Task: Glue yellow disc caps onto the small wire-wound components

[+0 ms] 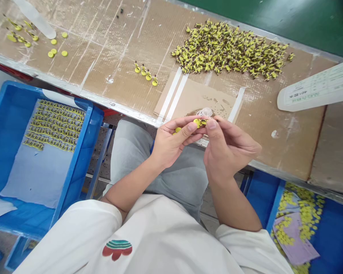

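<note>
Both my hands meet just in front of the table edge, over my lap. My left hand (171,142) pinches a small yellow figure piece (200,122) and also keeps a yellow disc (177,130) in its fingers. My right hand (227,146) grips the same yellow piece from the other side with thumb and forefinger. A small clear plastic cap (205,112) lies on the cardboard just beyond my fingertips. Several finished yellow figures (145,72) stand in a short row on the cardboard-covered table (108,72).
A large heap of yellow and dark small figures (231,49) lies at the table's far right. Loose yellow discs and parts (31,38) sit far left. A blue bin (82,152) at my left holds rows of figures; another blue bin (331,236) at my right holds yellow discs. A white paper tray (317,91) lies right.
</note>
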Demonstrator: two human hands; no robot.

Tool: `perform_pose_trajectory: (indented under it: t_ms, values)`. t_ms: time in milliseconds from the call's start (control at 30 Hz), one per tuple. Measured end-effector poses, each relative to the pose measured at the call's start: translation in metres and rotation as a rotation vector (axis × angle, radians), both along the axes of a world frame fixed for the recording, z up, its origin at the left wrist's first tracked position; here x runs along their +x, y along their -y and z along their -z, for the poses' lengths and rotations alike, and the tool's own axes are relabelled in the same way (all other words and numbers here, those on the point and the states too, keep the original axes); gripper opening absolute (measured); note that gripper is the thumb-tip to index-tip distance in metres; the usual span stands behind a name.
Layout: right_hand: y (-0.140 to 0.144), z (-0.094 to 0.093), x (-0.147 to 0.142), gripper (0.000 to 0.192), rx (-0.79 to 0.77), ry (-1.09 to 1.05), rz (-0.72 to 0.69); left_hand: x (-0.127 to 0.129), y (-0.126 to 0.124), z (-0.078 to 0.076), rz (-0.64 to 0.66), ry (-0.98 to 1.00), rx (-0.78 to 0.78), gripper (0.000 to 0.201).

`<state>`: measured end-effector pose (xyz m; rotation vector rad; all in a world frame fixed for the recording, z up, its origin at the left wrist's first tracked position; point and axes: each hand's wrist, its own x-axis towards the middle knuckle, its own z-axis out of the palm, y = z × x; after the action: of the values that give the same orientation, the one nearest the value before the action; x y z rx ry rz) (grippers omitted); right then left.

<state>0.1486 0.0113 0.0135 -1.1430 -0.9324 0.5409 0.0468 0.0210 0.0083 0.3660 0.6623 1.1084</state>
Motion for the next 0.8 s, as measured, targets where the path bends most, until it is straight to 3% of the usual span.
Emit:
perform_pose_trajectory:
  t_ms: [800]
  values:
    - [0.0005,-0.0037,-0.0012,0.008,-0.017,0.055,-0.056,-0.0007,-0.0019,0.0014,-0.065,-0.099,0.047,0.026]
